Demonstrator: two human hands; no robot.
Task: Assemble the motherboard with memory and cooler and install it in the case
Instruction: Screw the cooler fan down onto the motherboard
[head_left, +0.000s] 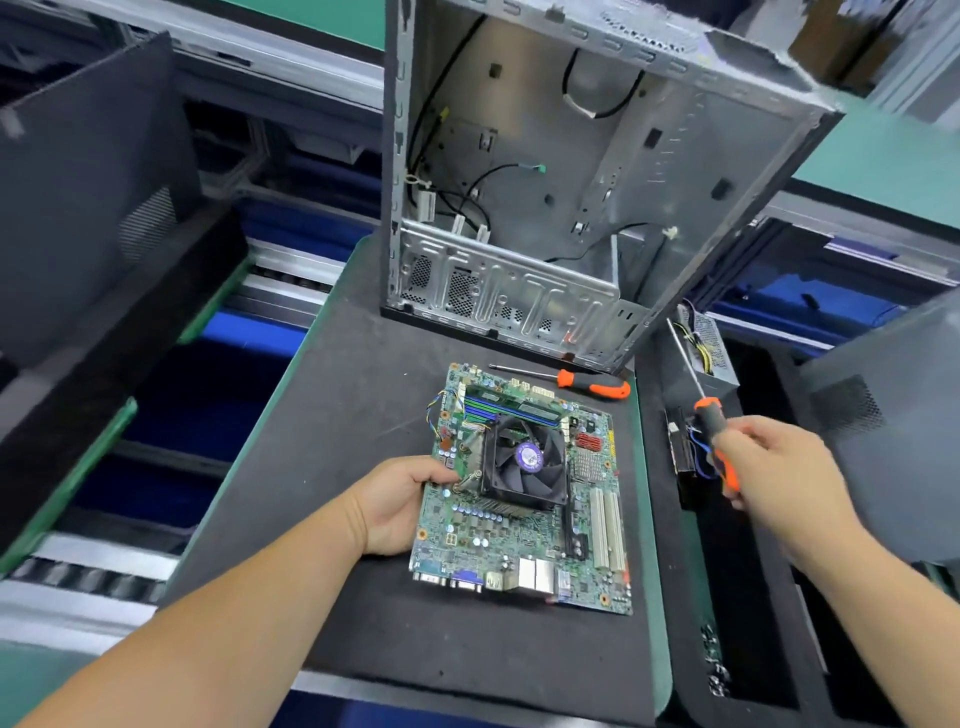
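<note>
The left hand (400, 506) grips the motherboard's (524, 535) left edge; the right hand (774, 462) holds a screwdriver (711, 431) off the bench (332, 415). The board (cooler (524, 462) and memory (511, 406) fitted) lies before the open case (571, 171), bare mat around it.

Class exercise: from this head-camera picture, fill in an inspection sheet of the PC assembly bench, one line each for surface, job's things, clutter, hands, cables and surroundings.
Surface: dark foam mat on a green-edged bench.
Job's things: motherboard lies flat, cooler fan and memory stick fitted; open case stands behind it.
Clutter: spare screwdriver lies between board and case; screws in the right tray.
Hands: left hand grips the board's left edge; right hand holds a second screwdriver.
Cables: black leads hang loose inside the case.
Surroundings: dark panel on the left.
</note>
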